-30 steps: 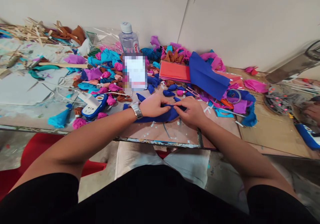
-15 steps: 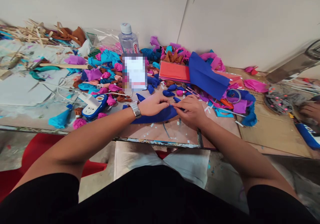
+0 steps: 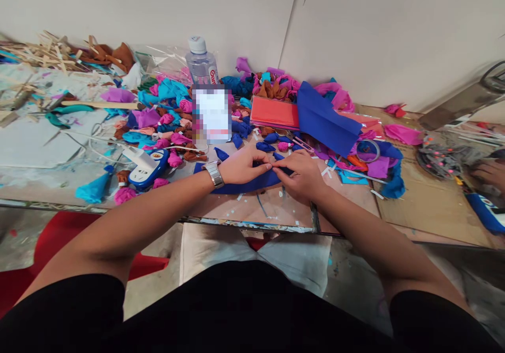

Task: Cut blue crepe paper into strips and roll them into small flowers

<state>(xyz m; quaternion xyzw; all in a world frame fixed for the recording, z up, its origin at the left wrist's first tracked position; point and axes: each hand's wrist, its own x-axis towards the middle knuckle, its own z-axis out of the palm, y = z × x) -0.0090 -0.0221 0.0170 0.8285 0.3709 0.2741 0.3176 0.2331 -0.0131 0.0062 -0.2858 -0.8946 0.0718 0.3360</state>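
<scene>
A curved strip of dark blue crepe paper (image 3: pixel 252 183) lies on the table beneath both wrists. At its upper edge, my left hand (image 3: pixel 246 164), wearing a metal watch, is closed with thumb and finger pinched together. My right hand (image 3: pixel 298 173) pinches from the other side, its fingertips meeting those of the left; blue paper shows under its fingers. Whatever fine part sits between the fingertips is too small to make out. Just beyond the hands are small twisted blue paper pieces (image 3: pixel 270 138) and a pink one (image 3: pixel 283 146).
Behind stand a water bottle (image 3: pixel 200 61) and a blurred upright phone-like screen (image 3: pixel 213 113). A folded blue sheet (image 3: pixel 327 121) leans over red paper packs (image 3: pixel 275 112). Left are a power strip (image 3: pixel 148 171) and pliers (image 3: pixel 59 117). Another person's hand (image 3: pixel 489 177) is far right.
Both hands stay nearly in place. The left fingers and thumb have shifted slightly right and down, closer to the right fingertips.
</scene>
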